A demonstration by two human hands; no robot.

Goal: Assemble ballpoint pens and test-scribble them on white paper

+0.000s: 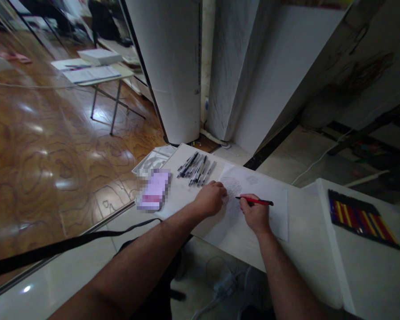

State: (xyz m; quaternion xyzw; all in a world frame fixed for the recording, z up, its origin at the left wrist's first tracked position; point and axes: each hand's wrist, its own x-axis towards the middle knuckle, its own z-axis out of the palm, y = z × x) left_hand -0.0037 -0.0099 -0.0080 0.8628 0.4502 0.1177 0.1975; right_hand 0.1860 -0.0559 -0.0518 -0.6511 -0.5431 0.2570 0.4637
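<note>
My right hand [256, 215] holds a red pen with black ends [258, 201], its dark tip pointing left over a white sheet of paper [276, 222]. Hatched reddish lines and a smaller patch of faint marks show on the sheet. Curled fingers close my left hand [210, 198], which rests at the paper's left side; whether anything is inside it is hidden. Just beyond that hand lies a loose bunch of clear and black pens [196, 168]. To its left is a phone [155, 190] with a blurred, pale purple screen.
The narrow white table [306, 213] carries the paper and pens. On a white surface at right lies a dark case of red, yellow and blue pens [363, 218]. A white cylindrical unit [176, 66] stands behind. A small folding table [120, 71] holds papers farther left.
</note>
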